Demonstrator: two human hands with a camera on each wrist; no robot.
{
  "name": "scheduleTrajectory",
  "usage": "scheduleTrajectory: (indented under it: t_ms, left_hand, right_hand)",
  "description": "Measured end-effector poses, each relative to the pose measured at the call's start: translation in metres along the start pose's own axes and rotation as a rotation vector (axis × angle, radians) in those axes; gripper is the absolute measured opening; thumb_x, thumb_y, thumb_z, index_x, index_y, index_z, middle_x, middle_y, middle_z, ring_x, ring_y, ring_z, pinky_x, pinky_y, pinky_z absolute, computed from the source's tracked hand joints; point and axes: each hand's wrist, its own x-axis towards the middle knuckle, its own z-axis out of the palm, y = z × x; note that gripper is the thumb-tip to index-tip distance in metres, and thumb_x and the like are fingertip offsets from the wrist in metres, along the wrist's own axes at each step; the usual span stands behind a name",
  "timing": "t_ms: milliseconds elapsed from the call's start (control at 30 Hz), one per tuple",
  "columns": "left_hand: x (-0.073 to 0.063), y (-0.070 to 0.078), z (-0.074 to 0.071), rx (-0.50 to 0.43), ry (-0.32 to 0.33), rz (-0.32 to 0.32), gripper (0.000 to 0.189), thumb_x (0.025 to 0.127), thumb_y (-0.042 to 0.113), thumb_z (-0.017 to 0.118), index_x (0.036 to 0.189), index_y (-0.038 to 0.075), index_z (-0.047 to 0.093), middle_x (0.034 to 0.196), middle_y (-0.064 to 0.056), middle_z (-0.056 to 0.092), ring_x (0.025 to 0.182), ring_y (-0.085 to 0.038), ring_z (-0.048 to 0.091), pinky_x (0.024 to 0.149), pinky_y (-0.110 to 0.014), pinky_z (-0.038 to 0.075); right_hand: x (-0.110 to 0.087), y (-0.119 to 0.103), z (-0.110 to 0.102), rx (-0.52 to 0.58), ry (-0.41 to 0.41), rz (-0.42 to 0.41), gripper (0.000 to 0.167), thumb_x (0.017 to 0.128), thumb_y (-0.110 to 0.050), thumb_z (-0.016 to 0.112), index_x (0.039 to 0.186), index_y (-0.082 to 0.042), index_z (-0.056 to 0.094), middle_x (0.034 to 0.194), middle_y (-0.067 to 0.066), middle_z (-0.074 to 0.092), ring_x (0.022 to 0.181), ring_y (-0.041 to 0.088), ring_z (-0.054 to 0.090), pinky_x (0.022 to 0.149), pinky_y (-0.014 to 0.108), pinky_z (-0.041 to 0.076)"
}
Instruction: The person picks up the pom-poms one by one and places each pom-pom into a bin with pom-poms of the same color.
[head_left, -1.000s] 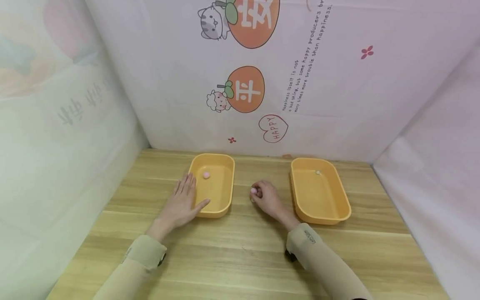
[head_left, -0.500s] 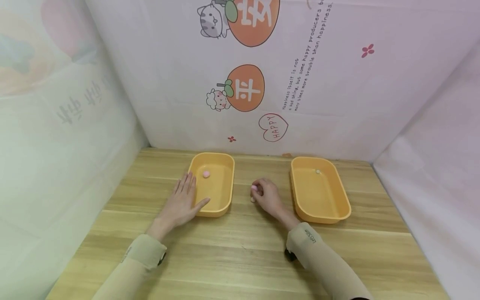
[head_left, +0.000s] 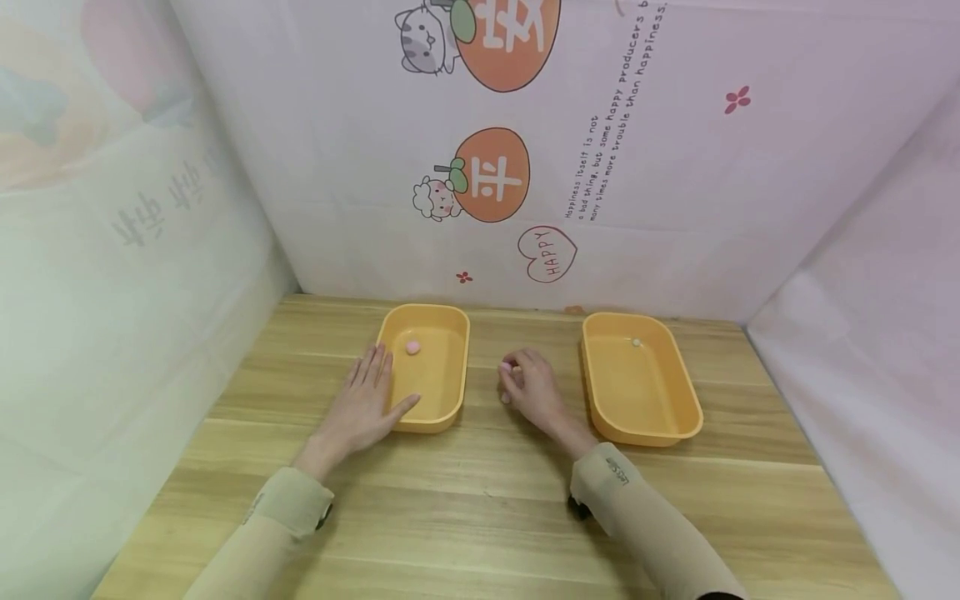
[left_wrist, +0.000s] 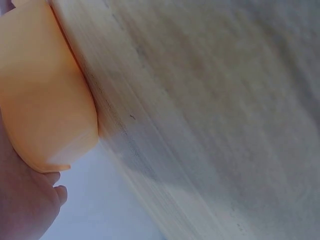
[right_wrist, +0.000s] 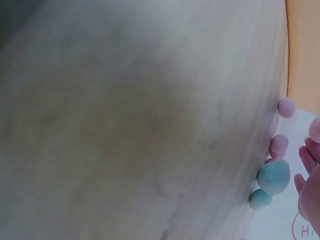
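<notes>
Left hand (head_left: 360, 408) rested, fingers straight, on left yellow tray (head_left: 444, 379); nothing gripped. Pink ball (head_left: 412, 347) contained inside. Second pink ball (head_left: 506, 367) pinched in right hand (head_left: 532, 390) between trays, green balls (right_wrist: 273, 177) seen close by. Small pale ball (head_left: 636, 342) contained in right yellow tray (head_left: 641, 392).

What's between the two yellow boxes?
In the head view, the right hand, pinching a pink ball, is between the left box and the right box. The right wrist view shows teal balls and more pink balls near that hand.
</notes>
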Motion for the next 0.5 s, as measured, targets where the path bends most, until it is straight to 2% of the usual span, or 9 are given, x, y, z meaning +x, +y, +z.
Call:
scheduleTrajectory:
  t_ms: [100,300,500]
  left_hand:
    - [0.000,0.000,0.000,-0.003,-0.004,-0.001,0.101,0.111,0.067,0.044,0.173,-0.007,0.015,0.184,-0.026,0.004,0.173,-0.045,0.006,0.142,-0.060,0.010]
    - [0.000,-0.001,0.001,-0.012,-0.007,0.000,0.101,0.111,0.068,0.044,0.173,-0.007,0.015,0.184,-0.026,0.003,0.174,-0.044,0.004,0.142,-0.060,0.009]
    - [0.000,-0.001,0.000,-0.015,-0.018,-0.006,0.101,0.111,0.068,0.042,0.173,-0.007,0.013,0.184,-0.026,0.002,0.174,-0.043,0.002,0.142,-0.060,0.009]
  right_hand:
    - [0.001,-0.001,0.000,-0.005,0.012,-0.033,0.015,0.107,-0.010,0.072,0.110,0.004,0.074,0.106,0.016,0.071,0.086,0.029,0.076,0.107,0.056,0.057]
    - [0.006,-0.004,0.001,-0.096,0.070,-0.134,0.015,0.106,-0.013,0.073,0.108,0.002,0.075,0.104,0.016,0.075,0.106,0.037,0.071,0.107,0.061,0.057]
    - [0.012,-0.009,0.004,-0.138,0.107,-0.174,0.012,0.105,-0.012,0.073,0.106,0.000,0.075,0.103,0.014,0.076,0.104,0.035,0.072,0.104,0.059,0.059]
